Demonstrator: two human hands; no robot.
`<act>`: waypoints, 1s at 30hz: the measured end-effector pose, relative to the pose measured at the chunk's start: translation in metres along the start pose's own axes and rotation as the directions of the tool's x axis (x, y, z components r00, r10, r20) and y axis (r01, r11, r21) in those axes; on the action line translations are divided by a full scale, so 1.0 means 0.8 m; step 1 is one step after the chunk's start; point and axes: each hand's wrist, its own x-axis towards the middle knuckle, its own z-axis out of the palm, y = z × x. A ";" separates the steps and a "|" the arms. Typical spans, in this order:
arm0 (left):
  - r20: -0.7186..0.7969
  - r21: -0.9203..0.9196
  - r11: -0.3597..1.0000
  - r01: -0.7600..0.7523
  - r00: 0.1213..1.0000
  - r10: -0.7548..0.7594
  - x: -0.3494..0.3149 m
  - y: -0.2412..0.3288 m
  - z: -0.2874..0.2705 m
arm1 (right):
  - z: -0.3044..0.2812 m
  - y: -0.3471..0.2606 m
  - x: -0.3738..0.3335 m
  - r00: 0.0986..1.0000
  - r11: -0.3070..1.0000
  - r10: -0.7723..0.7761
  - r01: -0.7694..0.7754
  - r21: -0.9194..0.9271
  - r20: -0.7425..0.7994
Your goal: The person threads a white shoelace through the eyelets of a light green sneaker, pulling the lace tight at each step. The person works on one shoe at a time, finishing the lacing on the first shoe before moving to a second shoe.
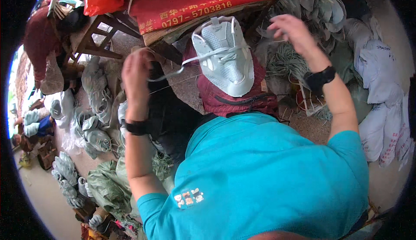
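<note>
Left hand (136, 69), grip unclear; right hand (294, 31), loosely spread; between them, shoe (227, 71); uneven tugging could skew its lace (196, 59).

Shoe upper (232, 75) is resting on zippered cloth (236, 105), between left hand (137, 73) and right hand (294, 33); tabletop (170, 32) is standing behind; lace bundle (287, 62) is lying right, sacks (381, 69) farther right.

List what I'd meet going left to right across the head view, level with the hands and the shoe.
Co-worker in maroon, the person's left hand, pale laced shoe, the person's right hand, pale sacks.
</note>
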 end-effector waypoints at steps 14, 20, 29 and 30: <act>0.383 -0.185 0.953 0.238 0.911 -0.153 -0.054 0.022 0.143 | 0.098 -0.017 -0.009 0.893 0.999 -0.023 0.010 0.033 0.449; 0.373 -0.191 0.936 0.295 0.904 -0.209 -0.051 0.020 0.144 | 0.105 -0.035 -0.008 0.893 0.712 -0.355 0.450 -0.539 0.277; 0.330 0.119 0.992 -0.038 0.944 -0.003 -0.039 0.006 0.145 | 0.106 -0.020 -0.005 0.891 0.835 -0.347 0.436 -0.337 0.292; 0.326 0.234 0.958 -0.167 0.942 0.085 -0.035 0.014 0.146 | 0.108 -0.018 -0.004 0.896 0.842 -0.341 0.425 -0.331 0.284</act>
